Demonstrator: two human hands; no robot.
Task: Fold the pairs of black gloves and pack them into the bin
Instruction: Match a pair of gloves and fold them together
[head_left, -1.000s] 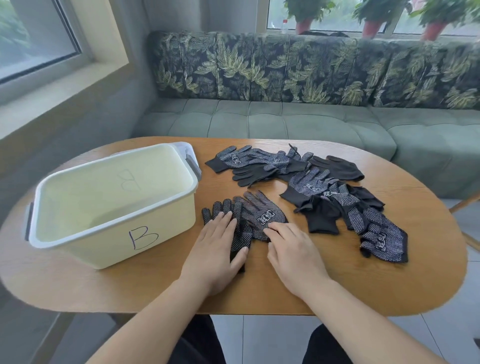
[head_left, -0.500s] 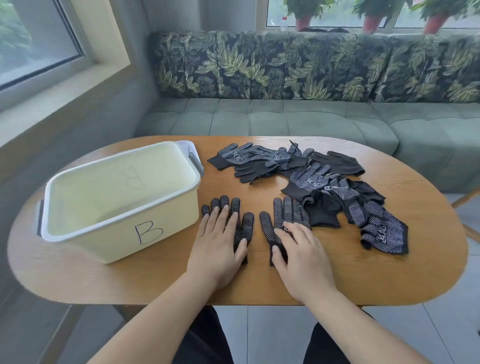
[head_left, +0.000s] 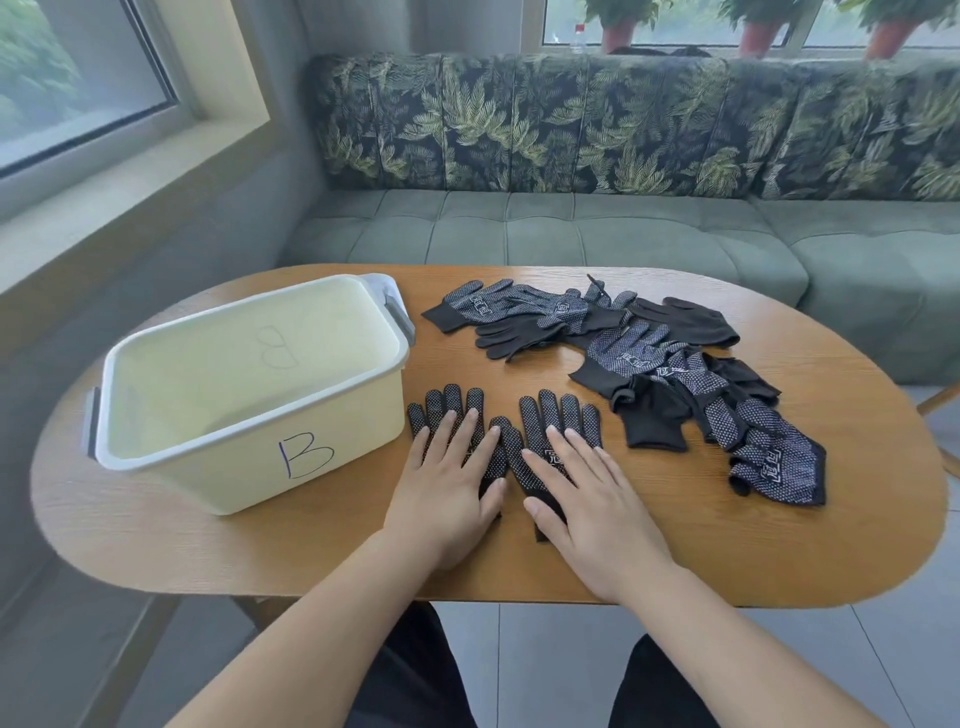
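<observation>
Two black dotted gloves lie flat side by side on the wooden table (head_left: 727, 551), fingers pointing away from me. My left hand (head_left: 447, 493) rests flat with straight fingers on the left glove (head_left: 451, 402). My right hand (head_left: 597, 499) presses flat on the right glove (head_left: 556, 413). A pale yellow bin (head_left: 249, 441) marked "B" stands empty at the left of the table. A loose pile of black gloves (head_left: 675, 374) lies at the back right.
A green sofa (head_left: 571, 234) with a leaf-patterned back wraps the far side of the table. Potted plants stand on the window sill behind. A wooden leg (head_left: 935, 400) shows at the right edge.
The two gloves overlapped a second ago; my right hand slid its glove to the right, and they now lie spread side by side under my flat hands.
</observation>
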